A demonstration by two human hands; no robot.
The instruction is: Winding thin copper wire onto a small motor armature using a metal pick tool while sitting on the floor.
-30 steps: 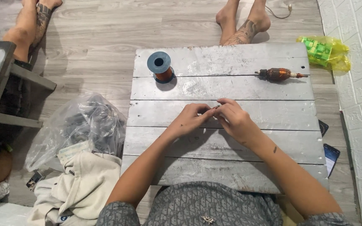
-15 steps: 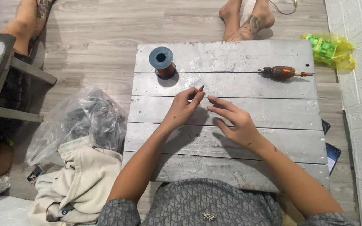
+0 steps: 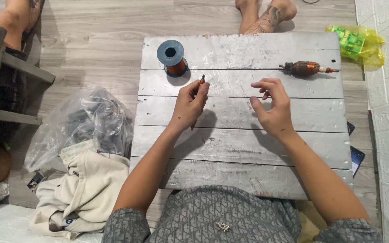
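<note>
Pinching a thin copper-tipped rod (image 3: 200, 82) upright, the left hand (image 3: 189, 105) is hovering just beside the copper wire spool (image 3: 172, 57); the right hand (image 3: 271, 108) is hanging empty, fingers loosely spread, near the motor armature (image 3: 306, 68) on the plank table (image 3: 239, 148)

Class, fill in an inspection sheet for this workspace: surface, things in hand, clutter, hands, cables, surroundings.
Surface: grey plank table, worn, paint scuffed.
Things in hand: thin copper-tipped rod pinched upright; copper wire spool just beyond it.
Clutter: wound armature lying far right of table.
Hands: left hand grips the rod; right hand open, fingers curled, holds nothing.
Cables: nothing seen.
Surroundings: clear plastic bag and cream garment on floor left; yellow bag right; another person's feet opposite.
</note>
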